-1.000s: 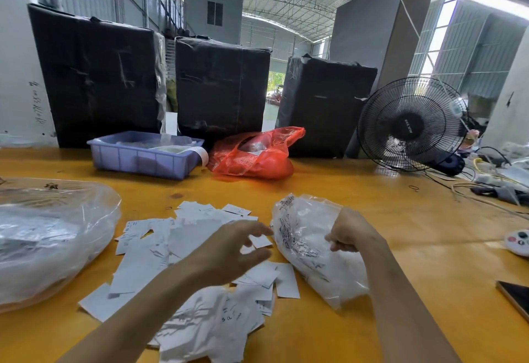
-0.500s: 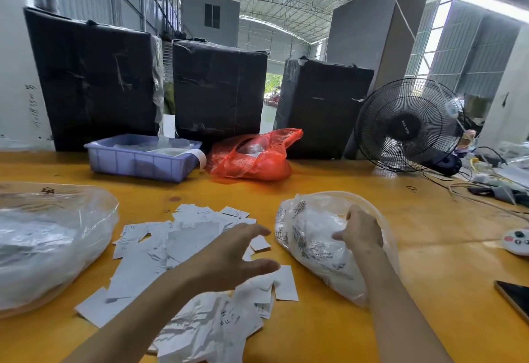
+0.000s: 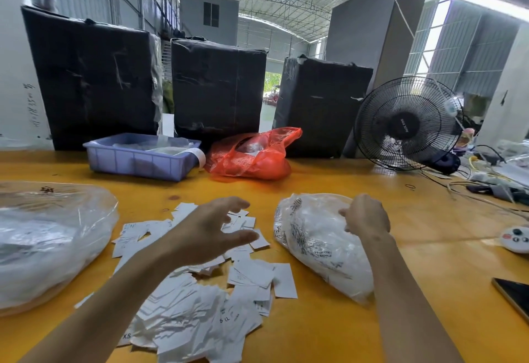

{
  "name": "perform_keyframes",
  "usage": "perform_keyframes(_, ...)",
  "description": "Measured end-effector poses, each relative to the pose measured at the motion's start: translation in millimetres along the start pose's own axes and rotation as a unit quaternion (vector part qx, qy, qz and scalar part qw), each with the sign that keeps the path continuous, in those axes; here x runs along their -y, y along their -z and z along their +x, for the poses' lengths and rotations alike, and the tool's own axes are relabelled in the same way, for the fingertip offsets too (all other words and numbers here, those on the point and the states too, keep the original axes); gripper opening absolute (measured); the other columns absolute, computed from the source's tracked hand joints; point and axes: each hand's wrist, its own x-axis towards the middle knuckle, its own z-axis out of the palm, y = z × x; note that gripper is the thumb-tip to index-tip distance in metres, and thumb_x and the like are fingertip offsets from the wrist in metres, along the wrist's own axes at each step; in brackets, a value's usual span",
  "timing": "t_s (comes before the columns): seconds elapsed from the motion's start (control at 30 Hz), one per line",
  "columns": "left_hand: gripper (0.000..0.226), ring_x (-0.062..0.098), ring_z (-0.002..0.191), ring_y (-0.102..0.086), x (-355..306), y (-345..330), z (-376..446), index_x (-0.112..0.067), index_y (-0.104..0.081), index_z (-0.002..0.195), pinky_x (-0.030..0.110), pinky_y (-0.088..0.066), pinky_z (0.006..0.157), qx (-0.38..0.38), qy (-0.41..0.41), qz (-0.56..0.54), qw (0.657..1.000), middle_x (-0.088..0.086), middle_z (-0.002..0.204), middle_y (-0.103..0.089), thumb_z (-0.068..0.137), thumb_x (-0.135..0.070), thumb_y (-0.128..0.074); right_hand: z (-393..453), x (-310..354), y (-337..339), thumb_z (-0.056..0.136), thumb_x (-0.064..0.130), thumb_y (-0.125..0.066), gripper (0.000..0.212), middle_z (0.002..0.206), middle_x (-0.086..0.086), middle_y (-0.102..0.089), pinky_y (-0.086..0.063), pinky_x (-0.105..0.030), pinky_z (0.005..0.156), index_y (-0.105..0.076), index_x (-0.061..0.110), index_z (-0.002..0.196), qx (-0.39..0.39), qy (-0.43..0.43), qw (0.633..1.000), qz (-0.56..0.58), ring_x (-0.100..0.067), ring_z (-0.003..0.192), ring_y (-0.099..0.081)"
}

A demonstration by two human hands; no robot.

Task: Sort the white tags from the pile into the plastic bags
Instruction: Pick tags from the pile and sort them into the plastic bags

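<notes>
Head view: over the pile of white tags (image 3: 200,305) on the table (image 3: 429,248), our left hand (image 3: 206,233) has spread wider, empty, poised to grab; our right hand (image 3: 366,216) has slid onto the plastic bag (image 3: 315,245), its fingers curled on the film, steadying it for the next tags.

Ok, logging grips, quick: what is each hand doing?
Left hand: open, fingers spread over the white tags, holding nothing.
Right hand: gripping the clear plastic bag.
</notes>
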Motion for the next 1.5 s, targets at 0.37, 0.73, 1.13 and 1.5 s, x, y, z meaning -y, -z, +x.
perform_keyframes(0.37,0.055,0.004,0.103,-0.055,2,15,0,-0.028,-0.051,0.127,0.022,-0.049,0.084,-0.059,0.022,-0.006,0.998,-0.01,0.12,-0.057,0.078,-0.044,-0.069,-8,13,16,0.089,0.01,-0.062,0.014,0.089,-0.016,-0.068,-0.048,-0.032,0.066,-0.069,-0.002,0.089,-0.079,0.131,0.981,0.117,-0.03,0.084,-0.064)
perform_keyframes(0.73,0.057,0.017,0.084,-0.072,-7,34,-4,-0.009,-0.059,0.114,0.02,-0.055,0.064,-0.012,0.154,-0.362,0.919,0.011,0.098,-0.072,0.065,-0.03,-0.079,-88,100,18,0.076,0.007,-0.074,0.01,0.072,-0.006,-0.071,-0.051,-0.018,0.056,-0.068,0.008,0.084,0.355,0.313,0.788,0.393,-0.012,0.06,-0.065)
perform_keyframes(1.13,0.034,0.006,0.061,-0.066,19,34,-4,-0.009,-0.07,0.094,0.016,-0.051,0.055,-0.008,0.232,-0.309,0.922,0.0,0.071,-0.072,0.064,-0.019,-0.082,-92,108,-14,0.075,0.0,-0.075,0.027,0.074,-0.007,-0.074,-0.057,-0.022,0.063,-0.063,0.006,0.098,0.333,0.215,0.794,0.46,-0.015,0.067,-0.07)
perform_keyframes(1.5,0.016,0.009,0.058,-0.069,38,33,2,0.002,-0.066,0.087,0.014,-0.052,0.051,-0.171,0.241,-0.368,0.882,0.01,0.077,-0.073,0.078,-0.008,-0.074,-120,112,-80,0.081,0.051,-0.066,0.05,0.105,-0.006,-0.063,-0.049,-0.031,0.08,-0.062,0.011,0.11,0.212,0.344,0.902,0.153,-0.019,0.094,-0.059)
